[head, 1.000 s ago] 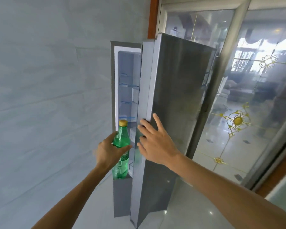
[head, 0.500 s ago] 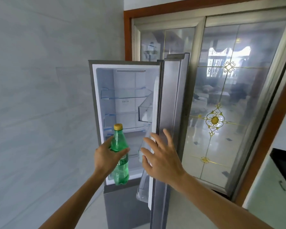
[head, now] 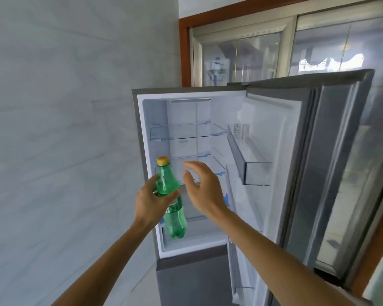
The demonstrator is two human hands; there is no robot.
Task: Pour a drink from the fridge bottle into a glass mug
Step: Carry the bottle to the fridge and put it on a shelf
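My left hand (head: pixel 152 200) grips a green plastic bottle (head: pixel 171 208) with a yellow cap, held upright in front of the open fridge (head: pixel 146 151). My right hand (head: pixel 202 192) hovers just right of the bottle with fingers spread and curved, touching nothing. The fridge door (head: pixel 318 162) stands swung wide to the right. The fridge interior shows bare glass shelves (head: pixel 186 133) and clear door bins (head: pixel 255 173). No glass mug is in view.
A grey tiled wall (head: pixel 64 140) fills the left side, close to the fridge. Behind the fridge is a wood-framed glass partition (head: pixel 241 54). A grey lower fridge drawer (head: pixel 190 281) sits shut below the open compartment.
The fridge door has swung from nearly shut to wide open. My right hand has come off the door and moved beside the bottle. The left hand keeps hold of the bottle.
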